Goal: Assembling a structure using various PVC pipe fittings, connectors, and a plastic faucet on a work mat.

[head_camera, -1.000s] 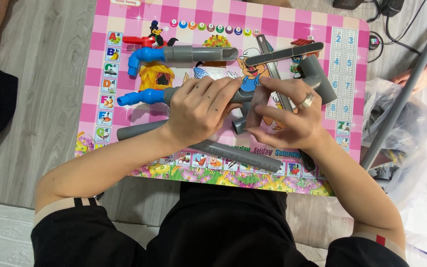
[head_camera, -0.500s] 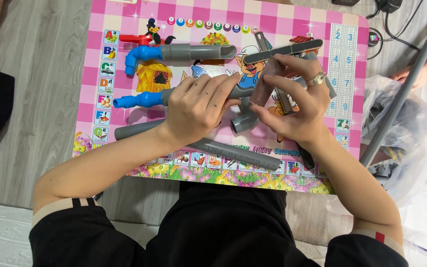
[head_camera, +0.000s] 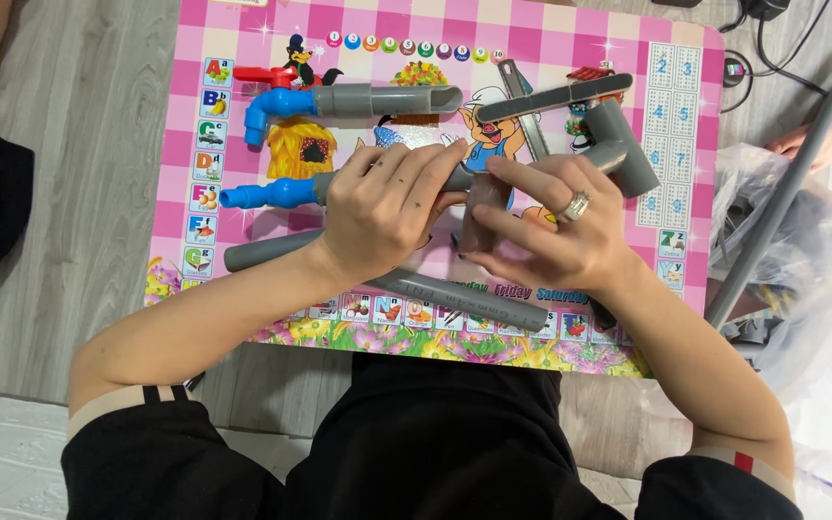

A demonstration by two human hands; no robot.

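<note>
At dead centre of the pink play table (head_camera: 671,144), left hand (head_camera: 387,207) is clamped on a grey pipe (head_camera: 455,178) with a blue tap (head_camera: 267,195) sticking out at 9 o'clock. Right hand (head_camera: 551,236) pinches a grey fitting (head_camera: 481,217), probably mid-push onto it; next up looks like lining up and pressing straight.

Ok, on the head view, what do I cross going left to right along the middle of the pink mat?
Blue fitting → left hand → grey coupling → right hand → grey elbow → long grey pipe off the pink mat.
</note>
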